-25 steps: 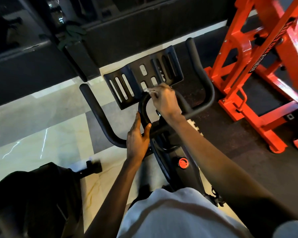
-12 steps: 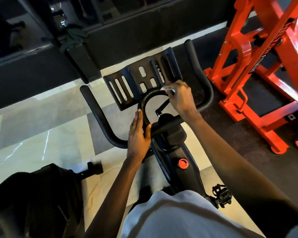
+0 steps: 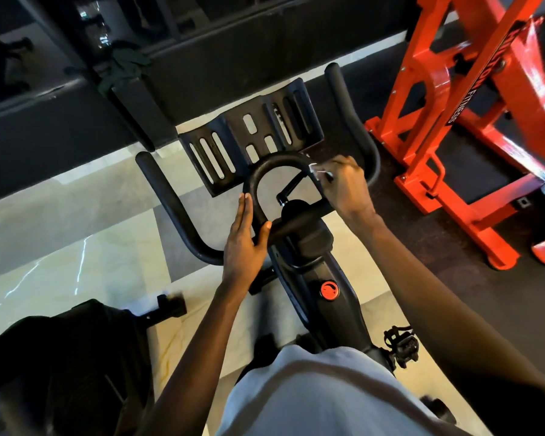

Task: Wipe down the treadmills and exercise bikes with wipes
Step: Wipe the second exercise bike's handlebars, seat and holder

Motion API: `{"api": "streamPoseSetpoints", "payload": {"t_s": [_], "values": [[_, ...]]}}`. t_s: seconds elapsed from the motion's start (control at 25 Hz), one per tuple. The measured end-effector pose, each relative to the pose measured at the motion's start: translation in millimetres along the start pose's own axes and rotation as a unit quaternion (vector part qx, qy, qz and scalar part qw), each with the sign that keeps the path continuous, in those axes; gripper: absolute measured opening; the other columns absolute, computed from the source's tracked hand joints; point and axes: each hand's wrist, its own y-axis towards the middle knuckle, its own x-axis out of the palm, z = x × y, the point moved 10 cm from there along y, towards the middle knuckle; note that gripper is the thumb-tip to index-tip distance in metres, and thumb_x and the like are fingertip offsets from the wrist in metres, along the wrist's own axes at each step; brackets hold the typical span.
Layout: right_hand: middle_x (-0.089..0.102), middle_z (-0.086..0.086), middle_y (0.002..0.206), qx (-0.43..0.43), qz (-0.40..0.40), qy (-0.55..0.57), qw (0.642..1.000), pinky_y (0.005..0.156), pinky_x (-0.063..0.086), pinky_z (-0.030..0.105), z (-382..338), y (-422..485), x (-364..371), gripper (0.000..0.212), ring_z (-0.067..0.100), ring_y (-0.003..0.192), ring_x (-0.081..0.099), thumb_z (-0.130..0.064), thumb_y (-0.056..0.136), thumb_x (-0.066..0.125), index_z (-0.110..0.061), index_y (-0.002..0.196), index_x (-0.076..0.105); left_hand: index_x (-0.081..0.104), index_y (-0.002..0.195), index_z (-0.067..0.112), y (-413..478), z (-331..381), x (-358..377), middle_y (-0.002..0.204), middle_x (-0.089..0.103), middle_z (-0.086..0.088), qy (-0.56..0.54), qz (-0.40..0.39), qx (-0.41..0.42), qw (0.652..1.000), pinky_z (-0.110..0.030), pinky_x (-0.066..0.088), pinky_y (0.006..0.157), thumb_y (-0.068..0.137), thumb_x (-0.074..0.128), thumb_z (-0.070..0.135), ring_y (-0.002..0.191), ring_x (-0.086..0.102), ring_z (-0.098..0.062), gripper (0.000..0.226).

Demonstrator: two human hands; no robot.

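A black exercise bike [image 3: 335, 313] stands below the person, its handlebar at mid-frame. The right hand [image 3: 343, 190] is closed, its curled fingers pinching a small crumpled white wipe [image 3: 314, 170] against the upper right curve of the black rounded loop bar [image 3: 274, 160] at the handlebar's centre. The left hand [image 3: 244, 247] is open: its straight, closed-together fingers lie along the loop's left side with the thumb on the inner side, so the bar runs between thumb and forefinger. Just beyond the loop sits a black slotted plastic tray [image 3: 233, 133], and long black padded horns [image 3: 170, 202] curve out at both ends. A round red knob [image 3: 330, 291] sits on the bike's frame below the handlebar. An orange steel machine frame [image 3: 422, 121] stands to the right, apart from the bike.
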Motion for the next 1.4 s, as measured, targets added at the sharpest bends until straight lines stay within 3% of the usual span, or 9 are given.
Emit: {"api": "streamPoseSetpoints", "payload": {"t_s": [0.12,0.28,0.48,0.64,0.88,0.96,1.04,1.32,1.4], "values": [[0.073,0.009,0.104,-0.013,-0.012,-0.007,1.000,0.085,0.042,0.022,0,-5,-5,0.021,0.024,0.094,0.064,-0.005,0.092,0.066,-0.011,0.108,0.077,0.013,0.162,0.023,-2,-1,1,0.169,0.012,0.005,0.004,-0.016,0.006,1.000,-0.032,0.034,0.111,0.103,0.054,0.039,0.146,0.017,-0.008,0.074],[0.070,0.005,0.104,-0.012,-0.053,0.017,0.998,0.076,0.043,0.015,3,-34,-3,0.023,0.017,0.087,0.067,-0.006,0.091,0.067,-0.013,0.111,0.077,0.005,0.162,0.023,-10,-3,5,0.169,0.010,0.000,0.043,-0.050,0.022,0.998,-0.047,0.051,0.100,0.102,0.052,0.045,0.138,0.046,-0.028,0.080],[0.068,0.003,0.110,0.026,-0.041,0.049,0.998,0.081,0.047,0.016,14,-46,-9,0.027,0.010,0.090,0.064,-0.007,0.093,0.066,-0.016,0.118,0.074,0.016,0.161,0.011,-28,-4,4,0.157,0.041,-0.014,0.115,-0.023,0.033,0.993,-0.049,0.047,0.103,0.100,0.056,0.044,0.127,0.056,-0.039,0.080],[0.065,0.003,0.118,0.053,-0.038,0.052,0.997,0.072,0.041,-0.002,6,-56,-4,0.028,0.001,0.087,0.057,-0.008,0.095,0.064,-0.013,0.121,0.071,0.017,0.161,0.014,-27,-6,1,0.145,0.056,-0.013,0.105,-0.014,0.011,0.994,-0.051,0.045,0.104,0.099,0.059,0.045,0.124,0.058,-0.038,0.081],[0.068,0.002,0.116,-0.034,-0.081,0.073,0.993,0.085,0.035,0.002,-37,-68,14,0.025,0.010,0.098,0.065,-0.009,0.094,0.066,-0.014,0.117,0.074,0.018,0.161,0.016,-32,-8,1,0.139,0.060,-0.012,0.081,-0.003,0.003,0.997,-0.052,0.042,0.107,0.098,0.059,0.046,0.126,0.057,-0.036,0.081],[0.067,0.001,0.117,-0.011,-0.060,0.077,0.995,0.084,0.038,-0.001,-17,-69,3,0.026,0.003,0.092,0.061,-0.009,0.095,0.065,-0.015,0.119,0.073,0.017,0.161,0.017,-30,-10,2,0.142,0.058,-0.012,0.075,-0.009,-0.004,0.997,-0.052,0.041,0.109,0.098,0.059,0.046,0.128,0.056,-0.035,0.081],[0.068,0.000,0.118,0.040,-0.017,0.082,0.996,0.088,0.047,0.007,15,-68,-12,0.027,-0.002,0.092,0.059,-0.007,0.095,0.064,-0.016,0.118,0.073,0.016,0.162,0.019,-30,-12,4,0.146,0.054,-0.012,0.068,-0.015,-0.016,0.997,-0.053,0.039,0.110,0.097,0.060,0.046,0.132,0.052,-0.036,0.082],[0.066,0.003,0.115,0.021,-0.020,0.076,0.997,0.092,0.052,0.023,14,-18,-17,0.024,0.009,0.101,0.062,-0.006,0.096,0.061,-0.013,0.115,0.073,0.019,0.161,0.019,-31,-11,2,0.142,0.058,-0.014,0.056,-0.002,-0.009,0.998,-0.051,0.040,0.108,0.096,0.062,0.045,0.127,0.055,-0.039,0.082],[0.065,0.001,0.113,0.027,-0.034,0.073,0.996,0.086,0.050,0.013,16,-28,-16,0.023,0.000,0.092,0.058,-0.008,0.096,0.062,-0.014,0.115,0.073,0.020,0.160,0.017,-31,-9,2,0.139,0.060,-0.015,0.053,0.001,-0.001,0.999,-0.051,0.039,0.109,0.096,0.063,0.044,0.127,0.056,-0.038,0.082]]}}
